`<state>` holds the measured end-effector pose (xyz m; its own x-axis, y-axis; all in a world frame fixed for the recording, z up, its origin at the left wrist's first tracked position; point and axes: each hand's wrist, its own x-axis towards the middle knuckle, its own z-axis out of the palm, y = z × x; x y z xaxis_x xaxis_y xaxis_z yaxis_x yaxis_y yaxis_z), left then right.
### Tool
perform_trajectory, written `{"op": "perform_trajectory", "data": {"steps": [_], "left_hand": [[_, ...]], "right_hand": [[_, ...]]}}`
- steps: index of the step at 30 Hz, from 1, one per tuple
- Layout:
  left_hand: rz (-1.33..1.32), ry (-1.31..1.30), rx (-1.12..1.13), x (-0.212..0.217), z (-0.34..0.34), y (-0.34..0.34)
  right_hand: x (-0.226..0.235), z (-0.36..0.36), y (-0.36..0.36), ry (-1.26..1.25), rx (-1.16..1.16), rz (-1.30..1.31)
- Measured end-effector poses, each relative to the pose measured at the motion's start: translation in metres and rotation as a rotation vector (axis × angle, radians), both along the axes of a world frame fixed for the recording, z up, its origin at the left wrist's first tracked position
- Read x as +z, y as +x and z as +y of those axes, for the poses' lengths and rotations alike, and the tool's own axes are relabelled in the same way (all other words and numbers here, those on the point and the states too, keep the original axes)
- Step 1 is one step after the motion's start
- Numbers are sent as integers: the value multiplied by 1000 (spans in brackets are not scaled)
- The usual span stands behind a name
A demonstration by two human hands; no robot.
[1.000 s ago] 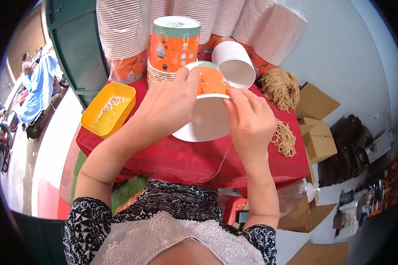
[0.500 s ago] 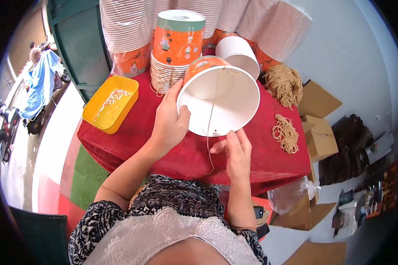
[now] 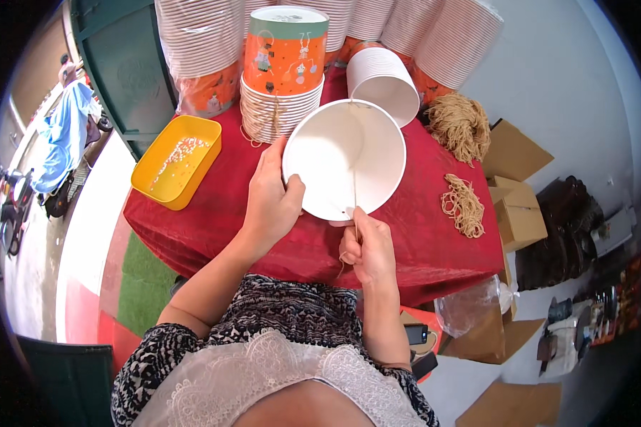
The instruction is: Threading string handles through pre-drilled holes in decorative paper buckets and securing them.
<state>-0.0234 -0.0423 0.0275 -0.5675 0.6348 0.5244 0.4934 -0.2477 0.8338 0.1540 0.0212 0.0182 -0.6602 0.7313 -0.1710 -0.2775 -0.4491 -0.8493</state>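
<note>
A white-lined paper bucket (image 3: pixel 320 146) is tilted with its mouth toward me. My left hand (image 3: pixel 272 203) is closed on its left rim, thumb over the edge at the front. A thin tan string (image 3: pixel 355 186) runs inside the bucket down to the near rim, beside a small hole. There my right hand (image 3: pixel 370 249) pinches the string, fingers curled, with a loose end hanging below. Beyond stands a stack of orange and green buckets (image 3: pixel 287 64), upside down, with strings hanging at its side. Another white bucket (image 3: pixel 381 89) lies on its side behind mine.
On the red tablecloth (image 3: pixel 228 192), a yellow tray (image 3: pixel 185 188) with small white pieces is at left. A large string bundle (image 3: pixel 459 128) and a smaller string bundle (image 3: pixel 463 206) lie at right. Wrapped bucket stacks (image 3: pixel 199 43) line the back. Cardboard boxes (image 3: pixel 520 222) stand right of the table.
My right hand has gone from spread fingers to a pinch on the string at the near rim. The bucket's mouth has turned more squarely toward me, and the string inside has shifted.
</note>
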Motion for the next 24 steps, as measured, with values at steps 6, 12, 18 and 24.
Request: {"op": "perform_trajectory", "data": {"steps": [6, 12, 18, 24], "left_hand": [[379, 116, 219, 20, -14, 11], [964, -28, -200, 50, -26, 14], [1255, -122, -196, 52, -9, -5], [1058, -219, -287, 79, -11, -14]], "right_hand": [[5, 1, -1, 94, -55, -99], [8, 9, 6, 73, -34, -132], [15, 10, 23, 65, 100, -58], [27, 7, 80, 426, 210, 267]]}}
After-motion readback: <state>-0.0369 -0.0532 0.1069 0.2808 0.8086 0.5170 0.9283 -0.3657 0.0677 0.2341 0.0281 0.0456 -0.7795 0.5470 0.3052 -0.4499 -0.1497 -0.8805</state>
